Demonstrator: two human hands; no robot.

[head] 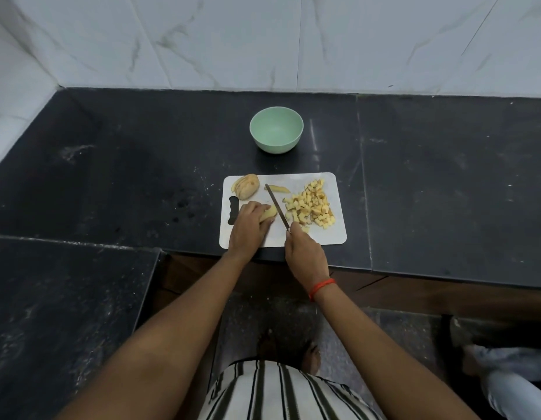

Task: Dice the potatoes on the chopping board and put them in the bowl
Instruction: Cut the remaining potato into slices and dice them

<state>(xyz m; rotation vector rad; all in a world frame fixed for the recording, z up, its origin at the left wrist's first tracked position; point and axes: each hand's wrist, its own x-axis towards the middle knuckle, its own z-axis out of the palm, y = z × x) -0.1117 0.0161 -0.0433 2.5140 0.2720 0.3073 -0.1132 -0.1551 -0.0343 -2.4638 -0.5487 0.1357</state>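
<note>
Your left hand [249, 225] clamps the potato piece [269, 212] steady; right hand [304, 253] grips the knife [277, 206] between piece and diced pile [310, 206], bowl [276, 129] beyond

Counter [445, 177]: dark polished stone, faint sheen, pale scuffs and dusty streaks, seams between slabs. Wall [263, 40]: white marble-look tile, glossy, grey veining. Chopping board [333, 234]: white plastic, smooth, matt. Bowl [276, 130]: pale green, looks plastic, smooth satin finish. Knife [277, 206]: thin metal blade, dull grey. Diced potato [311, 206]: moist pale yellow cut faces, some brown skin. Sliced potato half [246, 185]: tan, rough skin. Wrist thread [321, 287]: red cloth cord. Shirt [281, 395]: striped woven cloth, matt.
</note>
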